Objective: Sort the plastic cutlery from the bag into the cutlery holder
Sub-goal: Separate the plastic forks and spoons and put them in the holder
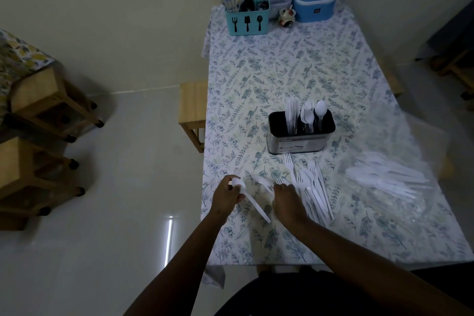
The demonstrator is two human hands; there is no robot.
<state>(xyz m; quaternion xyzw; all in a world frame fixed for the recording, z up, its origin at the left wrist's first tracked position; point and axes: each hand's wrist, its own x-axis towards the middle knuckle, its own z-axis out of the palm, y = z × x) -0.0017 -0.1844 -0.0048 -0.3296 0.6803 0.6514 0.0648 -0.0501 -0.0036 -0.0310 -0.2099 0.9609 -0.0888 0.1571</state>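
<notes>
While left hand (227, 192) grips spoon (257, 207), table (210, 228) left edge just beside.

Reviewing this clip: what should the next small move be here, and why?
Probably lift the spoon gripped by the left hand to the cutlery holder and drop it in the right compartment, where a lone spoon already stands; knives and forks stand further left. The right hand is down beside the loose pile.
</notes>
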